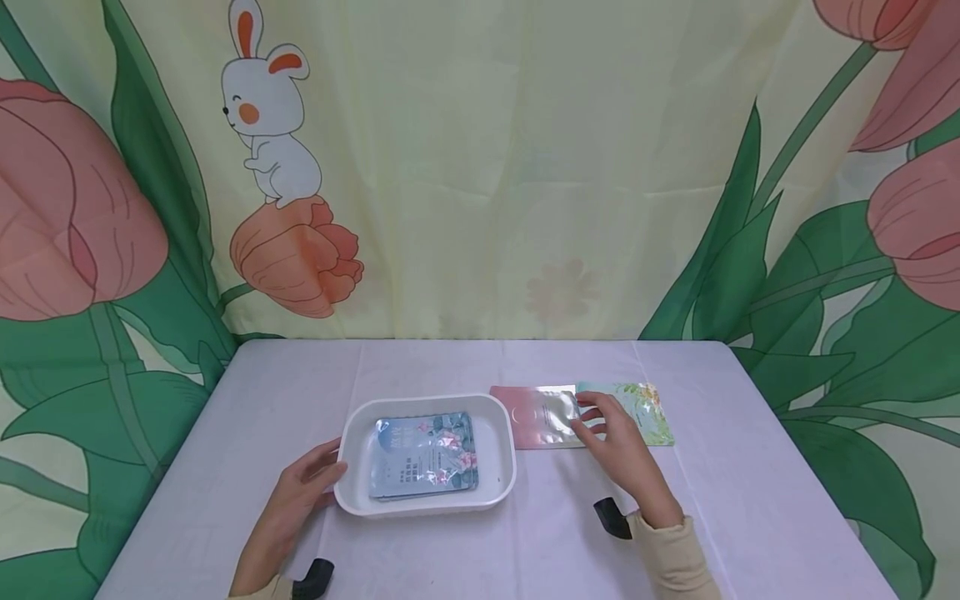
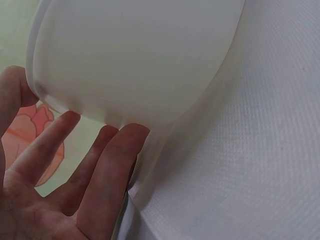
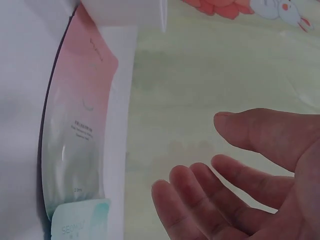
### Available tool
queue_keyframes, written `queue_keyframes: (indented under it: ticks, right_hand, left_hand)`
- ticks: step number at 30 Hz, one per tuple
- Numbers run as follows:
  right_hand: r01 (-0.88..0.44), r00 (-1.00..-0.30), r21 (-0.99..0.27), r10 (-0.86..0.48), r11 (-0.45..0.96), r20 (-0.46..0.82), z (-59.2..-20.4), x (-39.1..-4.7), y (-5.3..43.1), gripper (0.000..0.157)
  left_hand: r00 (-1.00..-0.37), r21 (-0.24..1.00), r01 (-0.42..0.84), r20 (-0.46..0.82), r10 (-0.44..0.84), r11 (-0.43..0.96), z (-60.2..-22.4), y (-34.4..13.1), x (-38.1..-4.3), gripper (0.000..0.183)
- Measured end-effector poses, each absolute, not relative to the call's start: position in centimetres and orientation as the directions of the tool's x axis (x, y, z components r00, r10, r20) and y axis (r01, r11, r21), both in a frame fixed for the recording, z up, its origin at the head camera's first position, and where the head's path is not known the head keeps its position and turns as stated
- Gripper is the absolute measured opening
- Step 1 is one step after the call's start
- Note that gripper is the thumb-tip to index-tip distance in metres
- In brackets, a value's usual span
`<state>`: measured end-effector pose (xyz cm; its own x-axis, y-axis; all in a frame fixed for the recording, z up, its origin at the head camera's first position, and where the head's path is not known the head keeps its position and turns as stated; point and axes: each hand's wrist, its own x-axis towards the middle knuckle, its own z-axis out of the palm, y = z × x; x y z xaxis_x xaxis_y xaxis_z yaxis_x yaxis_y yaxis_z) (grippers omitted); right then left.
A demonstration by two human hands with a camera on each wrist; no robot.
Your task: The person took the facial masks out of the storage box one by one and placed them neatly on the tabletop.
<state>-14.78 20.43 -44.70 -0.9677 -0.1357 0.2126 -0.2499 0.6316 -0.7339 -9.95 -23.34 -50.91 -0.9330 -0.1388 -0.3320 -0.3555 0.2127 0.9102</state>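
A white tray (image 1: 497, 467) stands on the table with blue floral sheet mask packets (image 1: 424, 457) lying in it, one on another. My left hand (image 1: 303, 479) holds its left end, the thumb at the rim and the fingertips against the outer wall (image 2: 135, 60) in the left wrist view. To the tray's right lie a pink-and-silver packet (image 1: 528, 417) and a green floral packet (image 1: 648, 412), overlapping. My right hand (image 1: 618, 442) hovers over where they meet; its loosely bent fingers hold nothing. In the right wrist view the pink packet (image 3: 80, 100) is apart from the fingers (image 3: 185, 192).
The table (image 1: 420, 558) has a white cloth. Behind it hangs a curtain (image 1: 525, 167) printed with tulips and a rabbit. A black wrist mount (image 1: 612, 518) sits by the right sleeve and another black mount (image 1: 313, 578) by the left.
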Motion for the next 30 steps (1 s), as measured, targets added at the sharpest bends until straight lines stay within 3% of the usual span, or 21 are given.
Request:
queue_keyframes:
  ticks: [20, 30]
  right_hand:
    - [-0.195, -0.977, -0.757, -0.194, 0.624, 0.092, -44.1, -14.3, 17.0, 0.053]
    - [-0.242, -0.965, -0.771, -0.227, 0.588, 0.130, -44.1, -14.2, 15.2, 0.052]
  left_hand:
    - [-0.928, 0.897, -0.372, -0.351, -0.128, 0.238, -50.8, -23.5, -9.9, 0.073]
    - [-0.926, 0.897, -0.375, -0.352, -0.136, 0.235, -50.8, -23.5, -9.9, 0.073]
